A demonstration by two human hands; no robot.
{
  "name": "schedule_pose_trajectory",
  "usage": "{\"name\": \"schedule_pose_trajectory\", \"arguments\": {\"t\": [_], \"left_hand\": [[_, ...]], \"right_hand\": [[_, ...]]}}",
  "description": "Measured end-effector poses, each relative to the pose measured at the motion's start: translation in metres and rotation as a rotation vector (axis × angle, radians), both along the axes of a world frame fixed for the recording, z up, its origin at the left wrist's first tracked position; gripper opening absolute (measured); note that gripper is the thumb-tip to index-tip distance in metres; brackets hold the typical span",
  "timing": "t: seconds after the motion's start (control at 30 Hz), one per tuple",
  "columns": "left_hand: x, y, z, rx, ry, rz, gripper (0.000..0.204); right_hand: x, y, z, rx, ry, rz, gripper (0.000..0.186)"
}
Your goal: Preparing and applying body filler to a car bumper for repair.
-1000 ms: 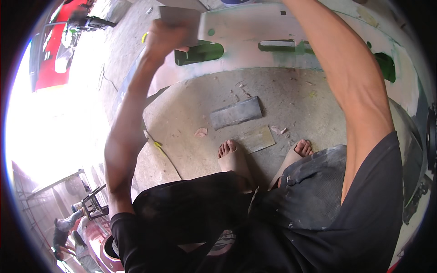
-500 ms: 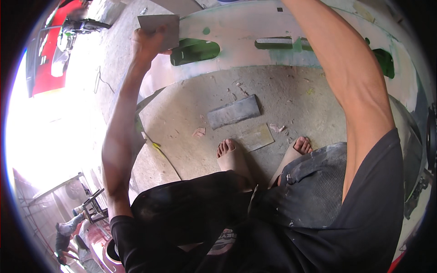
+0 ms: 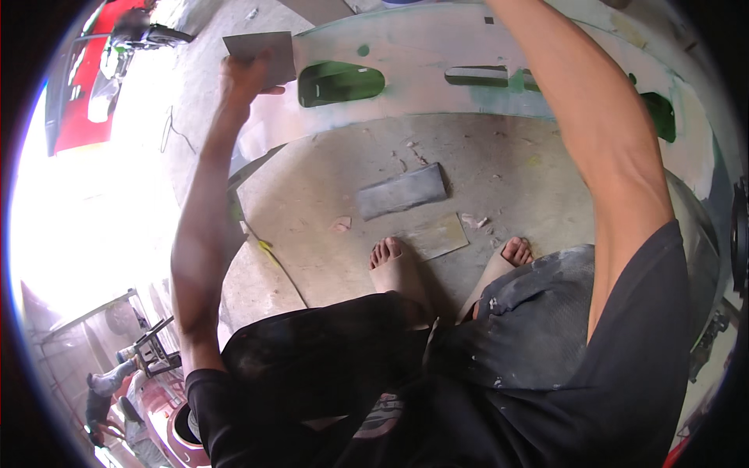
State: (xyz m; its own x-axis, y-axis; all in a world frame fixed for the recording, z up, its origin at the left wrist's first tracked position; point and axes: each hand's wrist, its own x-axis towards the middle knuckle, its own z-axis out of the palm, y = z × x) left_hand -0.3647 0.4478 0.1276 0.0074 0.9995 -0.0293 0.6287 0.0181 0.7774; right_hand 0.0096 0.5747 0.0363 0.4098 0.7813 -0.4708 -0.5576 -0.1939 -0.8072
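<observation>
My left hand point(image 3: 243, 84) is closed on a dark grey, flat rectangular sheet point(image 3: 279, 61), held upright at the left end of a long curved car bumper point(image 3: 421, 51). The bumper is covered in pale pinkish and whitish patches, with green showing at its edges and in its cut-out openings. Whether the sheet touches the bumper, I cannot tell. My right forearm point(image 3: 581, 101) stretches over the bumper's right half and leaves through the top edge, so my right hand is out of sight.
On the concrete floor before my feet lie a grey rectangular block point(image 3: 402, 191) and a tan sheet point(image 3: 437, 236), among small pinkish scraps. A thin strip with yellow on it point(image 3: 267, 246) lies at left. Farther left are a motorcycle point(image 3: 129, 39) and another person point(image 3: 105, 394).
My left hand and the grey sheet have shifted slightly left and a little toward me, away from the bumper's left opening. My right arm has hardly moved.
</observation>
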Motion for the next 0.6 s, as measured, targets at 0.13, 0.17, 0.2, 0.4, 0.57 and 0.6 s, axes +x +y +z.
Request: {"name": "schedule_pose_trajectory", "arguments": {"t": [0.13, 0.17, 0.2, 0.4, 0.57, 0.6], "left_hand": [[0.003, 0.001, 0.006, -0.028, -0.173, -0.381, 0.044], [0.014, -0.006, 0.011, -0.032, -0.116, -0.346, 0.043], [0.031, -0.015, 0.015, -0.037, -0.066, -0.315, 0.041], [0.141, -0.034, 0.015, 0.016, 0.085, -0.304, 0.042], [0.135, -0.029, 0.003, 0.06, 0.168, -0.263, 0.04], [0.135, -0.029, 0.004, 0.081, 0.138, -0.27, 0.041]], "right_hand": [[-0.01, -0.009, 0.013, 0.093, -0.058, 0.057, 0.037], [-0.024, -0.014, 0.02, 0.084, -0.042, 0.058, 0.037], [-0.029, -0.017, 0.025, 0.073, -0.034, 0.054, 0.038], [0.018, -0.016, 0.008, 0.135, -0.123, 0.052, 0.044], [0.011, -0.019, 0.01, 0.119, -0.094, 0.016, 0.045], [0.012, -0.017, 0.011, 0.121, -0.065, 0.012, 0.046]]}}
